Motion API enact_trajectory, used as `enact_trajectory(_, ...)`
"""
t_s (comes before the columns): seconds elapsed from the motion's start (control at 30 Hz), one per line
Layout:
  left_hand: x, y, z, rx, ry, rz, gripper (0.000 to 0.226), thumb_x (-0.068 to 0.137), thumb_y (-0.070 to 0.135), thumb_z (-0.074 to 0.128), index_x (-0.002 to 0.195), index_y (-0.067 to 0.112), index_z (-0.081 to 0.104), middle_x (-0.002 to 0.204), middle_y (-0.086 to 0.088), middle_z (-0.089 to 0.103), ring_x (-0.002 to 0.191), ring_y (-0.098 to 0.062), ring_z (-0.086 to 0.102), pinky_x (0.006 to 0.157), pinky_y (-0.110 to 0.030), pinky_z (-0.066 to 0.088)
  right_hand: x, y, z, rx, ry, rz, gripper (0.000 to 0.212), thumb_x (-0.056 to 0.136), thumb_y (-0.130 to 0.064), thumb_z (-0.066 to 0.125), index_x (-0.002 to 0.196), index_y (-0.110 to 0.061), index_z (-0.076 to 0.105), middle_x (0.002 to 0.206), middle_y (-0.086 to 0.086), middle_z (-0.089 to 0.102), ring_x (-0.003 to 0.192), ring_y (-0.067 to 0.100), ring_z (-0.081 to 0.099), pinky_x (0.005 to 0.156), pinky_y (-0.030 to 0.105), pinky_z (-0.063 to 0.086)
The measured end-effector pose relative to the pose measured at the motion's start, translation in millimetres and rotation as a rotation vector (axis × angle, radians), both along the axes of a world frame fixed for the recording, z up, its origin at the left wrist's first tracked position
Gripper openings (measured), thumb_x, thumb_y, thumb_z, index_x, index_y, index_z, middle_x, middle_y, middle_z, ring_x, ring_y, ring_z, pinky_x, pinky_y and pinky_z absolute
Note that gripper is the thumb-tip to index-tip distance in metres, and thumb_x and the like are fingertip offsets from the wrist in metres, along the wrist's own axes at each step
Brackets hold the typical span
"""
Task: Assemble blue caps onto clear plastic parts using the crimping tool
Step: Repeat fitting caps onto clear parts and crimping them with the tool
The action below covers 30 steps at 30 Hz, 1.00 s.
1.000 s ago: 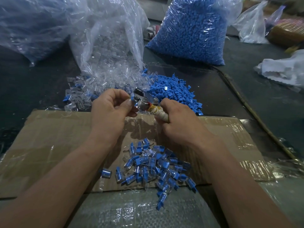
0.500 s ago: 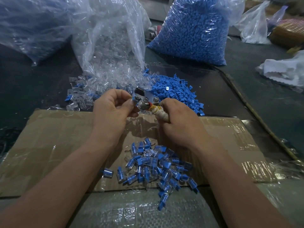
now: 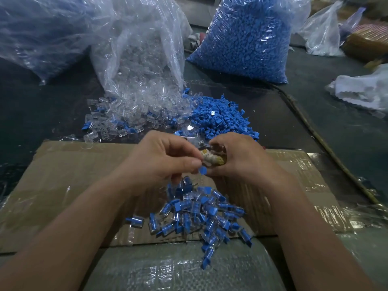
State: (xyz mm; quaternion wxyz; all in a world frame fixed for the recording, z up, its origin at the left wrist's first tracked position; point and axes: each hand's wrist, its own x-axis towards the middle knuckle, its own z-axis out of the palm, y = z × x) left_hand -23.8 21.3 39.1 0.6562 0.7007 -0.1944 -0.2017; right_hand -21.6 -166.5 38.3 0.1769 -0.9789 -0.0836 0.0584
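Note:
My right hand (image 3: 241, 158) grips the crimping tool (image 3: 212, 159) by its tape-wrapped handle; the metal head shows just above my fingers. My left hand (image 3: 165, 162) pinches a capped part (image 3: 202, 170) whose round blue cap shows beside the handle. Both hands hover over a pile of assembled blue-capped parts (image 3: 195, 215) on the cardboard sheet (image 3: 84, 175). Farther back lie loose clear plastic parts (image 3: 134, 114) spilling from a clear bag (image 3: 140, 49), and a heap of loose blue caps (image 3: 222, 118).
A big bag of blue caps (image 3: 245, 38) stands at the back right. Another plastic bag (image 3: 42, 32) fills the back left. Crumpled white plastic (image 3: 365, 89) lies on the dark table at the right. A woven sack (image 3: 178, 269) lies at the near edge.
Both hands have come down and toward me, from the loose caps to just above the finished pile. My left hand has drawn the capped part away from the tool's head.

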Motion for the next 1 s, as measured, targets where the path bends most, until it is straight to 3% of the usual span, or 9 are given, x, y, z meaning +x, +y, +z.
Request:
enact_trajectory(0.2, 2.9, 3.4, -4.7, 0.083, -0.058, -0.302, 0.014, 0.060, 0.023, 0.074, 0.073, 0.016, 0.074, 0.070, -0.003, 0.071, 0.064, -0.012, 0.065, 0.059, -0.017, 0.051, -1.3, 3.7, 4.1, -0.020, 0.083, -0.008, 0.060, 0.058, -0.046, 0.080, 0.109, -0.029, 0.055, 0.082, -0.021, 0.040, 0.080, 0.002, 0.042, 0.066, 0.024, 0.033)
enact_trajectory(0.3, 1.2, 3.7, -4.6, 0.057, -0.061, -0.288, 0.014, 0.065, 0.026, 0.074, 0.073, 0.014, 0.074, 0.068, -0.007, 0.070, 0.062, -0.018, 0.064, 0.061, -0.025, 0.051, -3.9, 3.5, 5.6, -0.033, 0.116, 0.018, 0.070, 0.057, -0.049, 0.079, 0.117, -0.029, 0.051, 0.089, -0.019, 0.040, 0.089, 0.005, 0.042, 0.071, 0.025, 0.034)
enact_trajectory(0.4, -2.5, 2.4, -0.5, -0.078, 0.002, -0.029, 0.020, 0.060, 0.024, 0.069, 0.071, 0.008, 0.070, 0.059, -0.003, 0.066, 0.048, -0.005, 0.055, 0.047, -0.014, 0.044, -5.6, 1.2, 7.5, -0.021, 0.173, 0.046, 0.067, 0.059, -0.050, 0.077, 0.117, -0.032, 0.051, 0.093, -0.019, 0.041, 0.086, 0.002, 0.040, 0.070, 0.023, 0.034)
enact_trajectory(0.47, -1.1, 0.4, -0.1, -0.126, 0.020, 0.218, 0.010, 0.063, 0.019, 0.066, 0.067, 0.010, 0.070, 0.056, 0.000, 0.064, 0.043, -0.001, 0.049, 0.042, -0.010, 0.040, -5.4, -1.5, 9.8, -0.004, 0.200, 0.048, 0.063, 0.063, -0.050, 0.076, 0.118, -0.032, 0.052, 0.092, -0.021, 0.040, 0.084, 0.000, 0.041, 0.068, 0.022, 0.033)
enact_trajectory(0.53, 5.4, -2.1, -3.8, -0.036, -0.077, 0.446, 0.009, 0.075, 0.006, 0.064, 0.071, 0.014, 0.067, 0.059, 0.002, 0.063, 0.043, 0.003, 0.049, 0.044, -0.007, 0.040, -5.3, -4.1, 11.0, -0.002, 0.202, 0.059, 0.061, 0.067, -0.051, 0.072, 0.120, -0.030, 0.051, 0.091, -0.022, 0.040, 0.088, 0.002, 0.043, 0.071, 0.023, 0.035)
enact_trajectory(0.63, 12.9, -5.9, -9.7, 0.197, -0.271, 0.596, 0.027, 0.087, -0.005, 0.052, 0.096, 0.017, 0.065, 0.078, 0.012, 0.059, 0.061, 0.016, 0.054, 0.057, 0.002, 0.039, -4.8, -5.4, 11.7, -0.004, 0.186, 0.061, 0.055, 0.073, -0.056, 0.064, 0.121, -0.029, 0.054, 0.094, -0.019, 0.044, 0.092, 0.005, 0.046, 0.077, 0.027, 0.039)
enact_trajectory(0.7, 16.3, -5.6, -14.5, 0.311, -0.344, 0.566, 0.037, 0.091, -0.004, 0.046, 0.113, 0.023, 0.057, 0.093, 0.015, 0.055, 0.076, 0.015, 0.051, 0.068, 0.006, 0.034, -4.0, -4.8, 11.5, 0.010, 0.177, 0.055, 0.053, 0.075, -0.057, 0.061, 0.119, -0.028, 0.056, 0.091, -0.020, 0.045, 0.090, 0.005, 0.047, 0.078, 0.027, 0.041)
enact_trajectory(0.83, 25.8, -0.7, -28.9, 0.603, -0.485, 0.369, 0.043, 0.095, 0.011, 0.043, 0.136, 0.024, 0.042, 0.135, 0.001, 0.048, 0.116, -0.007, 0.039, 0.099, -0.022, 0.024, -2.8, -3.6, 9.2, 0.031, 0.139, 0.044, 0.044, 0.080, -0.051, 0.058, 0.115, -0.024, 0.059, 0.083, -0.020, 0.044, 0.082, 0.001, 0.046, 0.071, 0.024, 0.039)
enact_trajectory(1.0, 31.9, 0.4, -38.3, 0.716, -0.515, 0.227, 0.046, 0.098, 0.025, 0.038, 0.142, 0.029, 0.028, 0.151, 0.007, 0.026, 0.137, -0.009, 0.018, 0.105, -0.022, 0.009, -2.3, -2.5, 7.8, 0.046, 0.099, 0.035, 0.033, 0.086, -0.041, 0.056, 0.114, -0.023, 0.060, 0.090, -0.014, 0.050, 0.089, 0.007, 0.050, 0.077, 0.025, 0.041)
